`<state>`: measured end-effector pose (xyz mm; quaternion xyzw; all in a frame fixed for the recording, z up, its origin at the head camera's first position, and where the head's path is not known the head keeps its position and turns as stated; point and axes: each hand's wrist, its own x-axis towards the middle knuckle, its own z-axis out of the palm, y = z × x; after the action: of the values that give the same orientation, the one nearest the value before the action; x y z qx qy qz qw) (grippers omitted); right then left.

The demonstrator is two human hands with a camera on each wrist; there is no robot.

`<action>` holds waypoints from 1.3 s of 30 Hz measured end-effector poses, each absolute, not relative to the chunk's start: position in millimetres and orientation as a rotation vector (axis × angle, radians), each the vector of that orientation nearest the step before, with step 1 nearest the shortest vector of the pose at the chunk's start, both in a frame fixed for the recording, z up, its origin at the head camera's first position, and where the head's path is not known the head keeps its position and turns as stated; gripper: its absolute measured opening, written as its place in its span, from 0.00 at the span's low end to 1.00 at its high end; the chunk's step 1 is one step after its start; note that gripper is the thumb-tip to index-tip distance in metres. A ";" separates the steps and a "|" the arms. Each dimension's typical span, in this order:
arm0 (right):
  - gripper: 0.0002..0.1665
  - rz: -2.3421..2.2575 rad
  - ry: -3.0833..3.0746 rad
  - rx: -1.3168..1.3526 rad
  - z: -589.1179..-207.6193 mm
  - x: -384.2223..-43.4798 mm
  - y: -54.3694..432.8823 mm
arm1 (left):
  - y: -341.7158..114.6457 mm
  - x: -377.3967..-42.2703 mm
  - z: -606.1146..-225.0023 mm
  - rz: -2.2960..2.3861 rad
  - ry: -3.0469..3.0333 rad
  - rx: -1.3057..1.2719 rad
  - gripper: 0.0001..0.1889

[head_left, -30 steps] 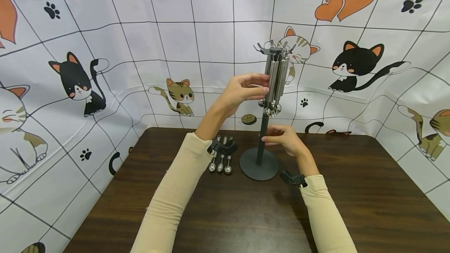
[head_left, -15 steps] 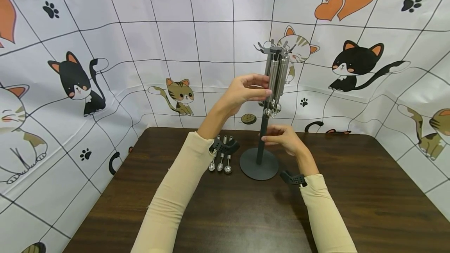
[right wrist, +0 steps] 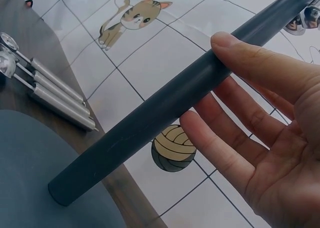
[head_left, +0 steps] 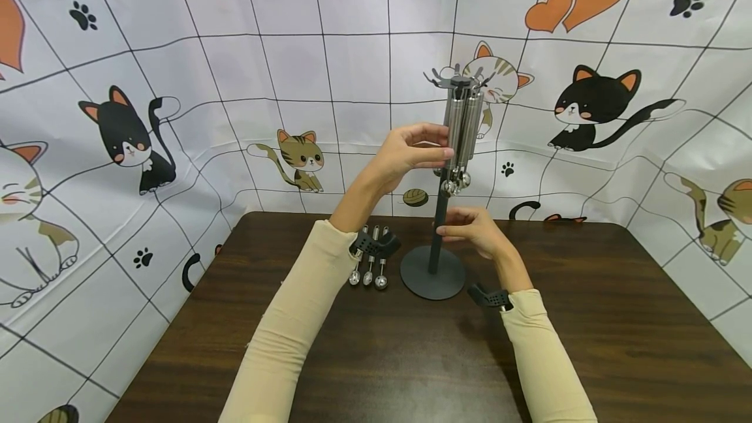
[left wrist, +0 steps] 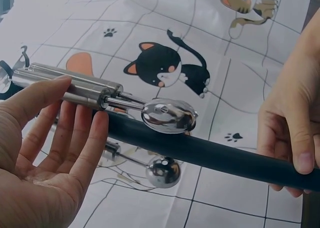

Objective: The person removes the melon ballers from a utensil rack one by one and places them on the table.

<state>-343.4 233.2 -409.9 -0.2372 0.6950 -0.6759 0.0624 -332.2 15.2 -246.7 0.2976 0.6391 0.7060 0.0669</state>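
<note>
Sheeting (head_left: 358, 70) printed with cartoon cats backs a dark wooden table (head_left: 405, 371). Upright on the table, a black stand (head_left: 442, 206) rises from a round base (head_left: 433, 284) to hooks (head_left: 438, 83) at twelve o'clock. Shiny metal utensils (head_left: 468, 126) hang from these in a cluster. From the cluster's nine o'clock, the left hand (head_left: 411, 149) pinches one oval-headed utensil (left wrist: 167, 116) by its handle; from three o'clock, lower down, the right hand (head_left: 472, 234) grips the stand's pole (head_left: 436, 253). At the base's nine o'clock, three more utensils (head_left: 368, 278) lie side by side, handles toward twelve, partly behind the left arm's black wrist strap (head_left: 377, 245).
</note>
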 end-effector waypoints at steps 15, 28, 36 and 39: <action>0.16 -2.006 2.133 -0.727 -410.2 -344.7 234.3 | 12.9 -332.2 -247.0 2.133 1.915 0.922 0.22; 0.17 -2.007 2.134 -0.737 -411.2 -344.9 235.1 | 12.7 -327.1 -244.1 2.144 1.929 1.011 0.21; 0.15 -2.012 2.122 -0.733 -410.3 -344.4 234.7 | 12.3 -319.4 -240.5 2.147 1.940 1.053 0.21; 0.14 -2.007 2.123 -0.730 -409.1 -343.8 234.8 | 9.7 -317.2 -241.6 2.149 1.939 1.062 0.21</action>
<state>-343.8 234.8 -409.1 -0.2419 0.7034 -0.6652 0.0651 -317.2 9.7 -241.6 0.3442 0.6287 0.6967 0.0292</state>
